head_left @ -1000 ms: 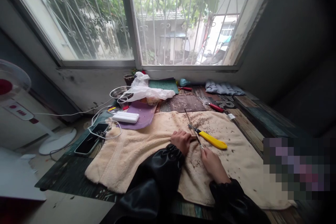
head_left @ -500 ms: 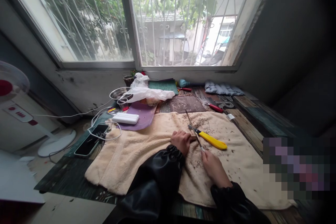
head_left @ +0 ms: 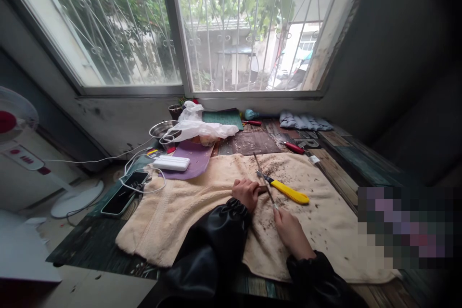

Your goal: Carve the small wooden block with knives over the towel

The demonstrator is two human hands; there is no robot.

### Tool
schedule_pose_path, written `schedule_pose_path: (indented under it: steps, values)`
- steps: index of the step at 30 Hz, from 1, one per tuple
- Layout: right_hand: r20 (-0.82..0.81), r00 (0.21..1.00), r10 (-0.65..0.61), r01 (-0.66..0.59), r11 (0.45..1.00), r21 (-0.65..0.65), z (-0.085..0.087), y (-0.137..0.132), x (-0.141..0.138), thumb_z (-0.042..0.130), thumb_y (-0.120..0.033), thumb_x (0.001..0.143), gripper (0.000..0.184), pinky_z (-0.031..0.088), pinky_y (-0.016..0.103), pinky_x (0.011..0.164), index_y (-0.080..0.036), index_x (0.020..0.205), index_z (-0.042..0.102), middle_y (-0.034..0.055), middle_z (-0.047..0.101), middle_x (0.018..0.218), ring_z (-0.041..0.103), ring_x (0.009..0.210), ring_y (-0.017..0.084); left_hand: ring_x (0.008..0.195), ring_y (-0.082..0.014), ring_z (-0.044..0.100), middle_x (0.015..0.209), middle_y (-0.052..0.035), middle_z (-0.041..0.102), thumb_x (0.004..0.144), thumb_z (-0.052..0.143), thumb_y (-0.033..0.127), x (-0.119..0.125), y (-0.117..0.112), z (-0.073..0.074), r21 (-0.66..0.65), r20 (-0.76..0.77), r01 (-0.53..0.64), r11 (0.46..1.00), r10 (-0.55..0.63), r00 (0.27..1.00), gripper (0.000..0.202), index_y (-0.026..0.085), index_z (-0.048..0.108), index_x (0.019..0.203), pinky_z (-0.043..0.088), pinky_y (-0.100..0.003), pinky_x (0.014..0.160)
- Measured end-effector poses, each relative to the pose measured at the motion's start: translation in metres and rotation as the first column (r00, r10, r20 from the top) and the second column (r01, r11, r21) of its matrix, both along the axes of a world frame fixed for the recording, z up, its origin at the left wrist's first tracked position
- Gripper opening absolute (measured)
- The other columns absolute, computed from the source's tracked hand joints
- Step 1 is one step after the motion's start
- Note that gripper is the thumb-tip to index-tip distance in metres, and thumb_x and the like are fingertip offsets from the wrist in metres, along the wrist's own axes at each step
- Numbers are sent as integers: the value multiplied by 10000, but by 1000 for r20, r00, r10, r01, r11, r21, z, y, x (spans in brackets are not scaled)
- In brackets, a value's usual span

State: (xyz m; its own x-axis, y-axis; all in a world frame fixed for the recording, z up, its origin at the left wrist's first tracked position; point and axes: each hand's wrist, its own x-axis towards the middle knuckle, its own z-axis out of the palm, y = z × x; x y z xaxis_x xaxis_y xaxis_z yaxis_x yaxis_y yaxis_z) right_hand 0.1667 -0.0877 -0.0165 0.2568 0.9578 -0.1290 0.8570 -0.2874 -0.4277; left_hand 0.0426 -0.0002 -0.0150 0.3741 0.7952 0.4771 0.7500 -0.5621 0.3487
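My left grip (head_left: pixel 246 193) is curled tight around a small wooden piece (head_left: pixel 262 187), just left of the yellow knife (head_left: pixel 288 192) on the towel (head_left: pixel 187 202). My right grip (head_left: pixel 288 228) pinches a thin rod (head_left: pixel 257 162) by its near end, close beside that knife.

Your left hand (head_left: pixel 246 194) sits at about 12 o'clock from your chest, curled into a loose fist with the knuckles up and the thumb side turned toward 3 o'clock. Its forearm comes in from 7 o'clock, covered to the wrist by the glossy black left sleeve (head_left: pixel 216 240), whose cuff is gathered. Your right hand (head_left: pixel 290 232) lies at 4 o'clock of the left one, near it but not touching. The back of the hand faces up, and the fingers are drawn together in a pinch that points to 11 o'clock. That wrist is straight, and the forearm enters from 5 o'clock in the black right sleeve (head_left: pixel 317 279).
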Motion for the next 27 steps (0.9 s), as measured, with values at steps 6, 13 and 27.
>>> schedule_pose_path:
  steps: [6,13,27]
  values:
    - [40,999,-15,16,999,-30,4,0,1,222,-318,811,362,276,217,551,-174,785,553,80,606,733,531,659,142,731,-130,476,697,3,583,751,466,301,0,-4,0,12,1,35,999,-35,999,137,235,584,737,266,-296,692]
    - [63,998,-15,17,999,-30,8,20,-4,210,-297,816,365,269,218,543,-160,856,546,95,607,785,535,694,148,735,-132,474,710,6,575,748,468,313,1,-2,-3,24,5,14,1000,-14,1000,136,247,587,742,267,-294,691]
    - [46,999,-18,20,999,-26,9,23,-5,225,-284,812,357,280,217,568,-154,881,551,98,607,808,536,719,149,736,-131,475,707,0,574,754,456,311,1,-3,-1,23,1,22,999,-22,1000,144,244,583,740,261,-302,690]
